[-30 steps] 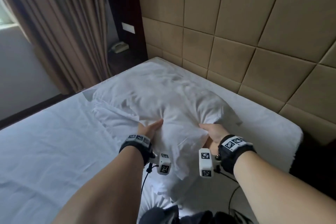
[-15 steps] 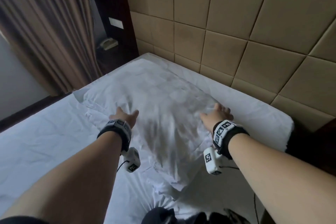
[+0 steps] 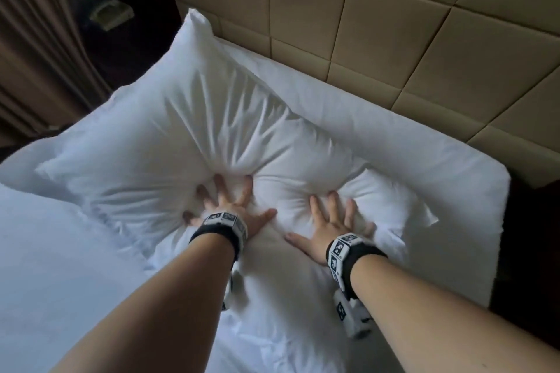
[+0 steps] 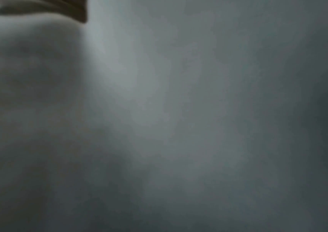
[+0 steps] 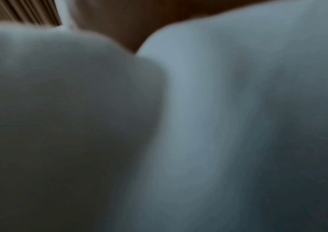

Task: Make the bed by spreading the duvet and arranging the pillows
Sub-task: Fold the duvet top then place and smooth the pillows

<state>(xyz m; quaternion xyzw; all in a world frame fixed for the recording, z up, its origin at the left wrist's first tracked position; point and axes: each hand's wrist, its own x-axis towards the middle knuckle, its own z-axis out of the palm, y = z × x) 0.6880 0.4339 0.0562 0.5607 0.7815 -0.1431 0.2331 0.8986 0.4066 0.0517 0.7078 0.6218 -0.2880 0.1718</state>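
Note:
A plump white pillow (image 3: 188,124) lies at the head of the bed, its far corner sticking up near the headboard. Both hands press flat into its near edge with fingers spread, and the fabric dimples around them. My left hand (image 3: 227,206) pushes down near the pillow's middle; my right hand (image 3: 330,221) presses a little to the right. The white sheet (image 3: 378,136) covers the mattress around it. Both wrist views show only blurred pale fabric (image 4: 159,109) (image 5: 238,109) up close; no fingers are visible there.
A tan padded headboard (image 3: 394,24) runs along the far side. The mattress corner (image 3: 500,191) drops off at the right into dark floor. A dark nightstand with a telephone (image 3: 110,12) and brown curtains (image 3: 30,54) stand at the left. More white bedding (image 3: 45,251) lies lower left.
The hands let go of the gathered pillow, opened, and now press flat into it. The pillow has moved up toward the headboard, and the view has tilted down closer to it.

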